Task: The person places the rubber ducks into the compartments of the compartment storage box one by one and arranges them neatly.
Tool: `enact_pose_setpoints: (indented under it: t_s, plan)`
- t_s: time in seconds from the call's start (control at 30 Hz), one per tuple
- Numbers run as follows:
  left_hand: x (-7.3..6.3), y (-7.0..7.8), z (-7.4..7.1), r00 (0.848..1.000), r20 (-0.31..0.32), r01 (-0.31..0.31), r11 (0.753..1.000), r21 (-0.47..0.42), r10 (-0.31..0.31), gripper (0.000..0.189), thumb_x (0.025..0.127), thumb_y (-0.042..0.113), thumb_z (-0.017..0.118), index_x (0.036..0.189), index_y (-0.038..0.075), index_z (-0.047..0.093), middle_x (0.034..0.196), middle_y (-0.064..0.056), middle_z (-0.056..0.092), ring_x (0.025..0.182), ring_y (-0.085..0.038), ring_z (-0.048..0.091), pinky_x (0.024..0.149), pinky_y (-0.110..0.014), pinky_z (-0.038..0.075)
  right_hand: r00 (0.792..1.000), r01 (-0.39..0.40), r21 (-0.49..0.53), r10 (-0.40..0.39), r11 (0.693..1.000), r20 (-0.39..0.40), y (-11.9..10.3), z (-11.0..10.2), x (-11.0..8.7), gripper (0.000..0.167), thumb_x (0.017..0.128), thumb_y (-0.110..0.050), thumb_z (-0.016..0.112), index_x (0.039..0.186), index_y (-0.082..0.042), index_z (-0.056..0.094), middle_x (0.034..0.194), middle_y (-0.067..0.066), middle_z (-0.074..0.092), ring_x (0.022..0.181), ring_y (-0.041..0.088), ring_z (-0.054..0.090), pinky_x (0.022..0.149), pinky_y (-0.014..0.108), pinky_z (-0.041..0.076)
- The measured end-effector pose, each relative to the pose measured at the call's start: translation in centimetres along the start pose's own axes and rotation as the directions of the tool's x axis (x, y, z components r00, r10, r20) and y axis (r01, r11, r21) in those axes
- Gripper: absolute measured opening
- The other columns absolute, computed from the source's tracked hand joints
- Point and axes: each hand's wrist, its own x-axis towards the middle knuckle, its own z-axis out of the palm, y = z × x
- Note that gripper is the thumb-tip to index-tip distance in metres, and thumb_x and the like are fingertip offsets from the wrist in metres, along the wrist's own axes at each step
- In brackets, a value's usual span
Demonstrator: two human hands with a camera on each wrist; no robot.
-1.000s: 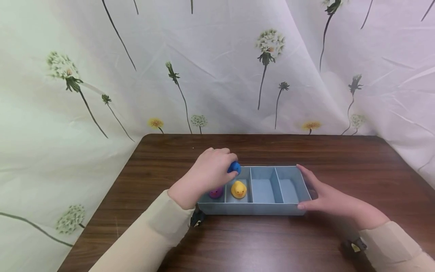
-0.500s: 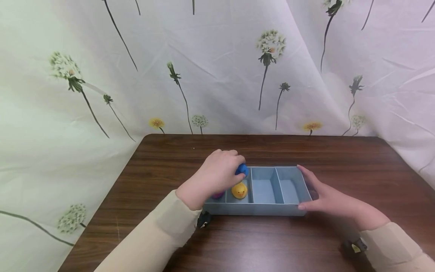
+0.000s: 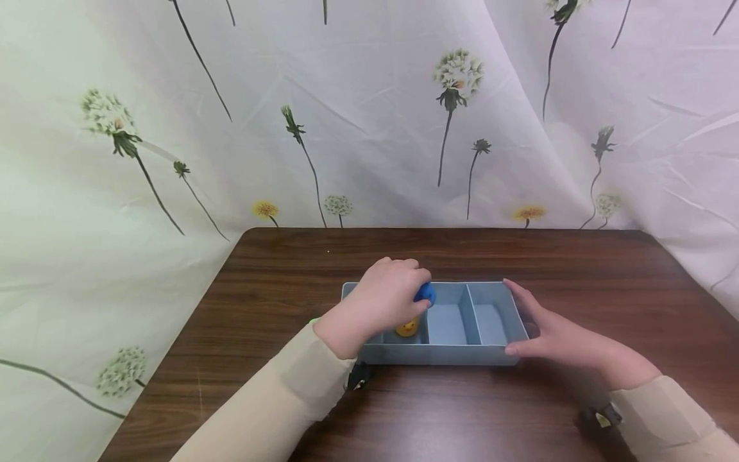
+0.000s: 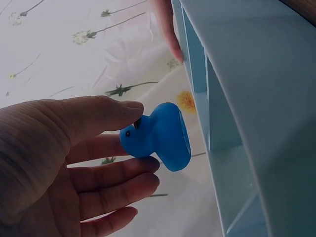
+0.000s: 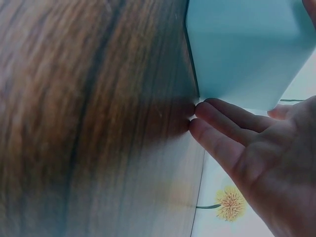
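Note:
My left hand point(image 3: 383, 298) pinches a blue rubber duck point(image 4: 165, 136) between thumb and fingers, its flat base facing the box in the left wrist view. In the head view, this duck is above the divided light-blue box point(image 3: 439, 355), around the divider between the second and third compartments from the left. A yellow duck point(image 3: 407, 327) sits in the second compartment, partly covered by my left hand. That hand and wrist hide most of the leftmost compartment. My right hand point(image 3: 557, 337) holds the box's right end, thumb at the front corner and a finger at the back corner.
The box stands on a dark wooden table point(image 3: 462, 410). A sliver of something bright green point(image 3: 314, 320) shows beside my left wrist, mostly hidden. Behind the table hangs a white cloth point(image 3: 375, 141) with a dandelion print.
My left hand has moved right with the blue duck, from above the box's left part toward the third compartment. The purple duck is now hidden behind it. My right hand and the box stay put.

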Motion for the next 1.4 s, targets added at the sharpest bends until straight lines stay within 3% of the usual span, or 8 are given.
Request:
enact_pose_setpoints:
  t_s: [0.57, 0.93, 1.2, 1.4]
  plan:
    - [1.0, 1.7, 0.8, 0.999, 0.009, -0.045, 0.999, 0.020, 0.045, 0.019, 0.092, 0.034, 0.069, 0.100, 0.017, 0.069, 0.078, 0.007, 0.050, 0.069, -0.011, 0.049, 0.067, -0.030, 0.037, 1.000, -0.011, -0.006, 0.011, 1.000, 0.004, 0.2, -0.2, -0.1, 0.106, 0.086, -0.030, 0.077, 0.158, -0.026, -0.001, 0.154, 0.030, 0.019, 0.135, 0.055, 0.030, 0.099, 0.065, 0.035]
    - [1.7, 2.1, 1.4, 0.998, 0.014, -0.060, 0.998, 0.023, 0.060, 0.017, 0.092, 0.033, 0.069, 0.094, 0.017, 0.066, 0.075, 0.006, 0.050, 0.066, -0.011, 0.046, 0.064, -0.029, 0.034, 1.000, -0.020, 0.005, 0.020, 1.000, 0.003, -0.1, -0.2, -0.1, 0.106, 0.086, -0.031, 0.077, 0.158, -0.024, -0.001, 0.155, 0.031, 0.018, 0.136, 0.055, 0.028, 0.101, 0.065, 0.033]
    - [2.1, 2.4, 1.8, 0.997, 0.035, -0.066, 0.997, 0.039, 0.065, 0.019, 0.092, 0.035, 0.068, 0.097, 0.017, 0.067, 0.077, 0.007, 0.051, 0.067, -0.011, 0.047, 0.065, -0.029, 0.036, 0.999, -0.040, 0.019, 0.040, 0.999, 0.021, 0.1, -0.3, 0.0, 0.104, 0.086, -0.033, 0.075, 0.158, -0.028, -0.001, 0.157, 0.027, 0.015, 0.136, 0.056, 0.025, 0.098, 0.067, 0.035]
    - [2.4, 2.7, 2.4, 0.996, 0.037, -0.079, 0.996, 0.033, 0.078, 0.017, 0.092, 0.034, 0.069, 0.088, 0.018, 0.065, 0.074, 0.006, 0.050, 0.066, -0.011, 0.045, 0.069, -0.032, 0.040, 1.000, -0.023, 0.014, 0.023, 1.000, 0.014, 0.4, -0.2, 0.1, 0.105, 0.086, -0.031, 0.076, 0.158, -0.028, -0.001, 0.156, 0.029, 0.016, 0.135, 0.056, 0.028, 0.099, 0.065, 0.035]
